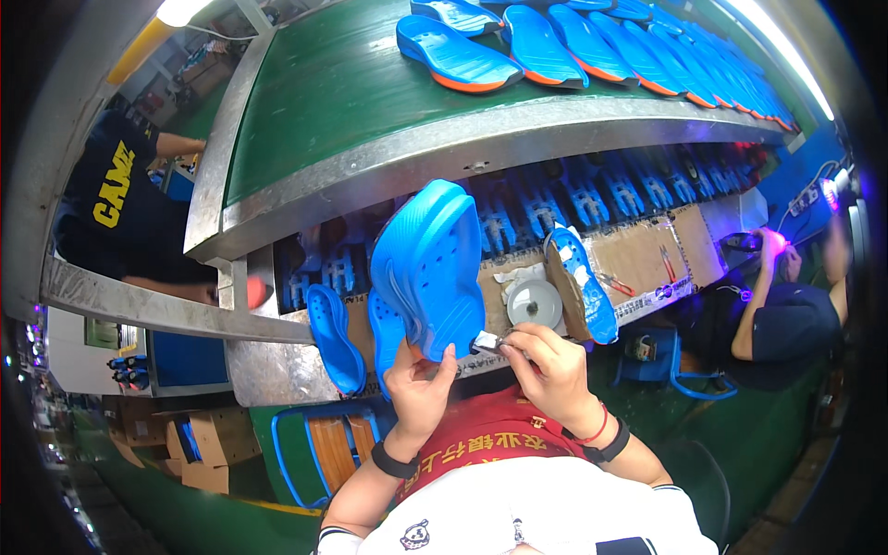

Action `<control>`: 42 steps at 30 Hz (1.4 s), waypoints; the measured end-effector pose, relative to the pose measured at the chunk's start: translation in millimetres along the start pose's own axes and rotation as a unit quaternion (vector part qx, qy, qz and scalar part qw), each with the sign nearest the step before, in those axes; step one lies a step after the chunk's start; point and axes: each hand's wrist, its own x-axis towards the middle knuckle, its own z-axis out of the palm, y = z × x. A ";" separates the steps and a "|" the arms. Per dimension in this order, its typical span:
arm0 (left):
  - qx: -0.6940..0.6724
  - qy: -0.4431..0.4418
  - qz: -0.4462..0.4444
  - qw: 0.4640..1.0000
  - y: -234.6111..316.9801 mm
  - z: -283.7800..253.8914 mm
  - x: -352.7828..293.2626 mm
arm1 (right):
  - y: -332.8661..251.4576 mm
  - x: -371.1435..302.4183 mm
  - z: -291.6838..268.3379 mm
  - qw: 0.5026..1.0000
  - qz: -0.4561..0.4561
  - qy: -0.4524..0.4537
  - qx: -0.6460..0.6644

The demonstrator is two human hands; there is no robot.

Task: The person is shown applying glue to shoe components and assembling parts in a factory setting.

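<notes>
My right fingers [524, 343] are pinched together on a small pale piece [485, 342] at the lower right corner of the blue sole [430, 268]; whether it touches the sole, I cannot tell. My left hand [416, 393] clamps that sole's lower end, holding it upright, mid-frame. Risk: the grip sits entirely at the bottom, so sideways pressure may twist the tall upper part, and the pale piece could slip and mark the edge. Beyond, near centre: round white dish [535, 303], liable to be knocked should my right knuckles stray. Left of centre, another sole [335, 338] rests by the worktop [264, 365] edge; a bump might topple it.
</notes>
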 end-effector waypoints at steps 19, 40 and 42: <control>-0.048 0.006 -0.015 0.999 1.3 5.9 0.2 | 2.7 2.4 -0.1 1.000 0.002 -0.008 -0.014; -0.294 -0.130 -0.095 0.942 74.9 26.2 204.7 | 24.5 -15.5 -20.7 0.992 0.094 0.053 0.068; -0.165 -0.132 -0.065 0.975 52.5 16.3 155.7 | 38.3 -24.6 -11.5 0.993 0.112 0.032 0.036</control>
